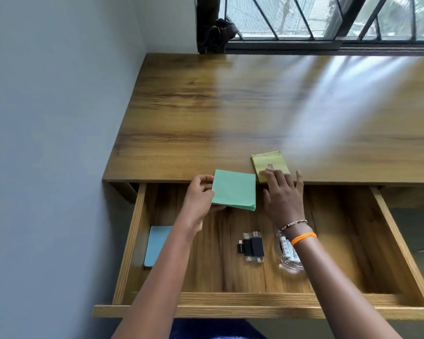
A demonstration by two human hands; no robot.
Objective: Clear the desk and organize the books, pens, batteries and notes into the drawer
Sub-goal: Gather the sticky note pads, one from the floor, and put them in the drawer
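My left hand point(199, 196) grips a green pad of sticky notes point(234, 189) by its left edge, holding it over the back of the open drawer point(262, 299). My right hand point(283, 194) rests with straight fingers on a yellow note pad point(267, 162) lying at the front edge of the wooden desk point(230, 106). Inside the drawer lie a blue note pad point(157, 245) at the left, a black card reader and clear-cased small items point(252, 247) in the middle, and white batteries in a clear pack point(288, 253) partly under my right wrist.
A grey wall borders the desk on the left. A barred window point(328, 18) runs along the back, with a dark bundle point(216, 30) at its left corner. The drawer's side rails point(397, 241) stand out toward me.
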